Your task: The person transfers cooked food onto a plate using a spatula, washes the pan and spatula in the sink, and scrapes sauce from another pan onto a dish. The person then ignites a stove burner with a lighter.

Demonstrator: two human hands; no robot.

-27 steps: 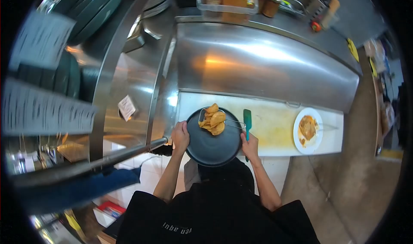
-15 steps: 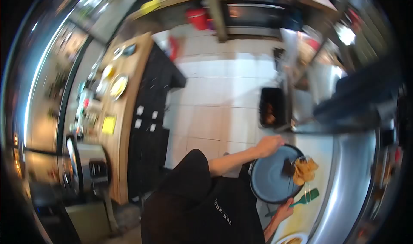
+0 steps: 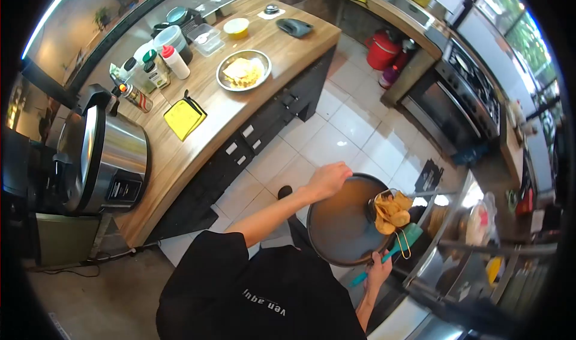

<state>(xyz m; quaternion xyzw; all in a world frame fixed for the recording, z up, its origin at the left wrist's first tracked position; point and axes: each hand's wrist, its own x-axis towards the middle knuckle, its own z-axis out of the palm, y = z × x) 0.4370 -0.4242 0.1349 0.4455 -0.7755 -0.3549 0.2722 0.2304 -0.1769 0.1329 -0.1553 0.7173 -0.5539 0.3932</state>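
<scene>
A dark grey, round plate [image 3: 342, 220] is held in front of the person, above the white tiled floor [image 3: 321, 142], carrying a small wire basket [image 3: 375, 197] of golden-brown fried wedges [image 3: 392, 213] near its right edge. The left hand [image 3: 329, 181] has its fingers closed on the plate's upper rim, while the right hand's [image 3: 379, 271] fingers pinch the lower-right rim together with a teal spatula [image 3: 396, 248]. Beyond, a light wooden surface [image 3: 231, 109] bears a round silver metal bowl [image 3: 262, 81] of yellow-and-white food and a bright yellow square cloth [image 3: 185, 118].
</scene>
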